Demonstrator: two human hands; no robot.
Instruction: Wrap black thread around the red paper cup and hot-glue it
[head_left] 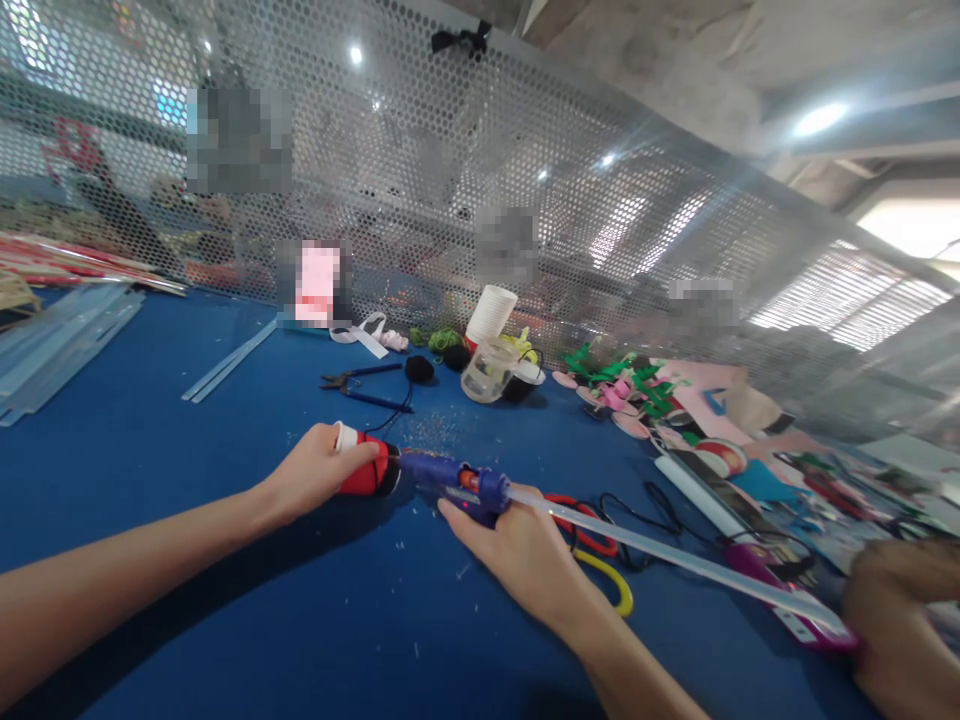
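My left hand [315, 470] is wrapped round a small red cup [361, 468] with a white end and a black band, tilted on its side just above the blue table [247, 600]. In my right hand [525, 550] is a blue hot glue gun [457, 480], its nozzle close to the cup's black end; whether they touch I cannot tell. A long clear glue stick [660, 550] runs out of the gun's back toward the lower right. Black yarn [384, 422] trails from the cup to a black ball [419, 370] behind it.
Pliers [367, 382] lie behind the cup. A clear cup [489, 372] and stacked white cups [492, 312] stand farther back. Scissors with red and yellow handles [619, 580] lie beside my right hand. Glue sticks [67, 340] are piled at left. Another person's arm [904, 620] is at right.
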